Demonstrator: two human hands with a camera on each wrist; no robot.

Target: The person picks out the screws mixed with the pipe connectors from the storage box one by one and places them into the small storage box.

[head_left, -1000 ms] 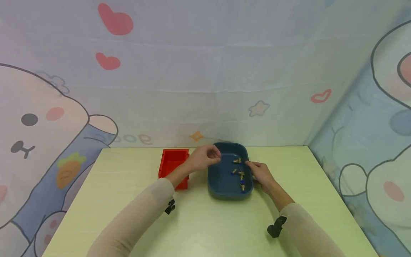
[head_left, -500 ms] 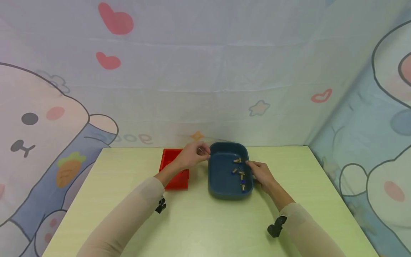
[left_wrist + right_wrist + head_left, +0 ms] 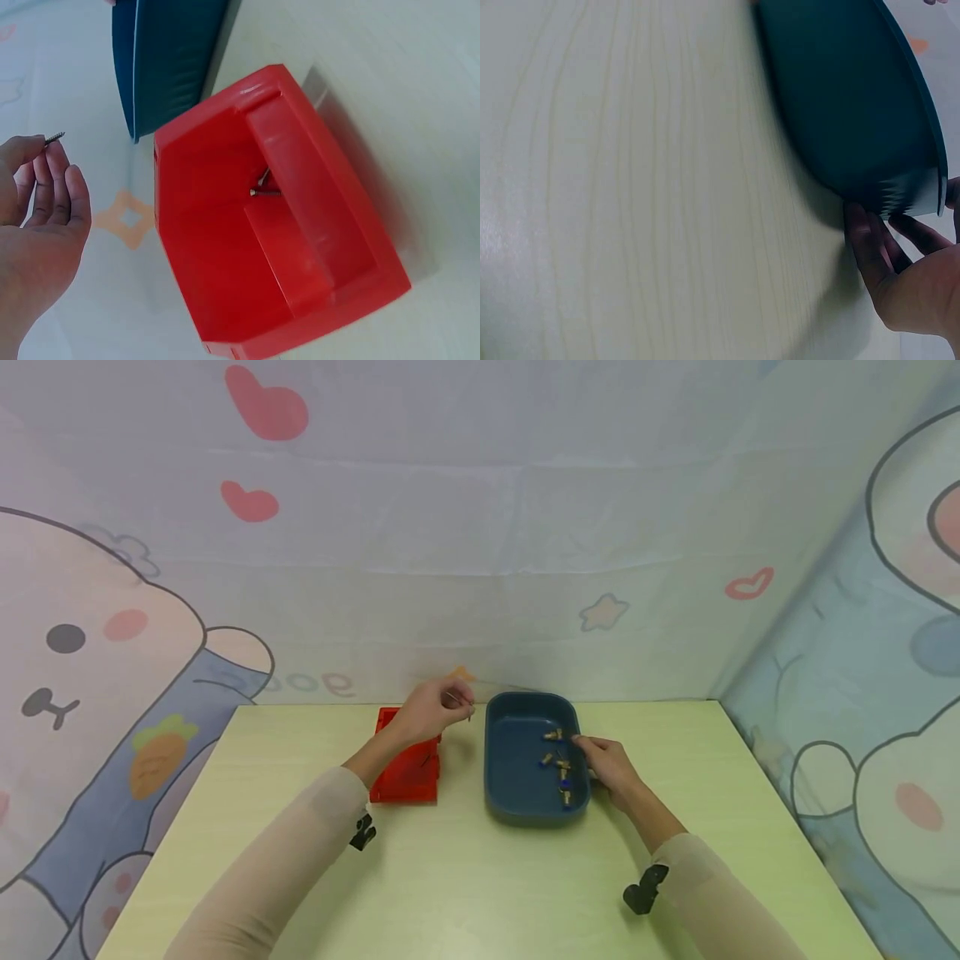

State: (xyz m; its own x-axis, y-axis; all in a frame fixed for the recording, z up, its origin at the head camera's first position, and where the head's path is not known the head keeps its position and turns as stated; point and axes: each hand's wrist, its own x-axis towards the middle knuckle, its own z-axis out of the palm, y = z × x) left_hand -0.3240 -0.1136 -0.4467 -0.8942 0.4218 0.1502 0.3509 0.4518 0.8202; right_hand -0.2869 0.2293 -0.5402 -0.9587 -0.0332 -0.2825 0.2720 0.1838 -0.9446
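Note:
My left hand point(image 3: 429, 710) pinches a small screw point(image 3: 54, 139) between thumb and fingertips, above the far end of the red bin point(image 3: 405, 787). Inside that bin, the left wrist view shows a couple of dark screws point(image 3: 265, 193). To the right stands the blue basin point(image 3: 534, 819), with several brass fittings with blue parts point(image 3: 564, 768) lying along its right side. My right hand point(image 3: 609, 768) grips the basin's right wall, thumb at the rim and fingers low on the outside. In the right wrist view the basin's outer wall point(image 3: 847, 97) hides what it holds.
Both containers stand near the back of a pale wooden table point(image 3: 510, 893), with a narrow gap between them. Behind it hangs a printed cloth backdrop point(image 3: 480, 552), and more printed cloth runs along the right side.
My left hand has moved left with the screw, from over the blue basin to the red bin's far end. The right hand has stayed on the basin.

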